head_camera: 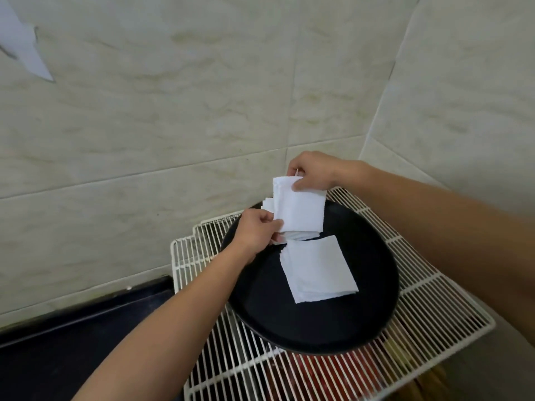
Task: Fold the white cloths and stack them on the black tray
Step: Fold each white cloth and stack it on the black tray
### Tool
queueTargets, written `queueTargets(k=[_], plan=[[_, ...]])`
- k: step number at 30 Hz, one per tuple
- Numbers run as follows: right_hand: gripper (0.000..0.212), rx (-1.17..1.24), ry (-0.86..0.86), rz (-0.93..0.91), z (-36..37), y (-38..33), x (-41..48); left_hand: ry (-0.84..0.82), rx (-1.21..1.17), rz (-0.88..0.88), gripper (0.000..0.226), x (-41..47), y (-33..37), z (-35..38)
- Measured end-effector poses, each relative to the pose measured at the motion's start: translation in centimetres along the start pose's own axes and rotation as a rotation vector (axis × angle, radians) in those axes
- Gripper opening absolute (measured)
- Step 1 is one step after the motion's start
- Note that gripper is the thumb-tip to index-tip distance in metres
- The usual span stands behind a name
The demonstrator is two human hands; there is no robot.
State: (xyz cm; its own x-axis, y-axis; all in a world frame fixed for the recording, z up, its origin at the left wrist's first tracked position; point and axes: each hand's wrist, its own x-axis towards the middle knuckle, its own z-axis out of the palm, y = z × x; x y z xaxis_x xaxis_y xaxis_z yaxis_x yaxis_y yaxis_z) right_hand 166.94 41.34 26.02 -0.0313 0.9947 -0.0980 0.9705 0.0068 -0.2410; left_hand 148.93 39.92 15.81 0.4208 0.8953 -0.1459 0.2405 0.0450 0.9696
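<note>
White cloth [299,208], part-folded, is held upright above the far half of the black tray [362,314]. Its upper right corner is pinched by the right hand [314,172]. Its lower left corner is pinched by the left hand [256,230], with the fingers [273,225] curled narrow on the fabric. Layered edges are seen at the cloth's left side; their count cannot be told. One folded cloth [317,269] lies flat near the middle of the tray, just below the held one. The tray is carried on a white wire rack [434,308] beside a dark surface [72,342].

Step in hand, as judged: last fold, then stacking. Corners should be matched before the crease is pressed, with even tension so the layers are not skewed. The piece should be lowered squarely onto the folded cloth, edges aligned, and released only once flat
</note>
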Motion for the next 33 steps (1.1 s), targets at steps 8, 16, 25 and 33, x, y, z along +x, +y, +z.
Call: queueTargets(k=[8, 16, 25, 33], plan=[[0.018, 0.416, 0.052, 0.102, 4.3, 2.1, 4.1, 0.088, -0.145, -0.133, 0.021, 0.6, -0.2, 0.6], [0.022, 0.425, 0.106, 0.116, 8.6, 3.2, 5.3, 0.132, -0.003, -0.142, 0.03, 1.7, -1.8, 0.1], [0.036, -0.011, 0.502, -0.184, 11.0, 4.1, 0.3, 0.154, 1.021, 0.645, 0.033, 3.1, -1.5, -1.2], [0.076, -0.046, 0.178, -0.052, 14.1, 6.1, -0.5, 0.013, 1.191, 0.488, 0.045, 4.3, -3.4, -1.3]])
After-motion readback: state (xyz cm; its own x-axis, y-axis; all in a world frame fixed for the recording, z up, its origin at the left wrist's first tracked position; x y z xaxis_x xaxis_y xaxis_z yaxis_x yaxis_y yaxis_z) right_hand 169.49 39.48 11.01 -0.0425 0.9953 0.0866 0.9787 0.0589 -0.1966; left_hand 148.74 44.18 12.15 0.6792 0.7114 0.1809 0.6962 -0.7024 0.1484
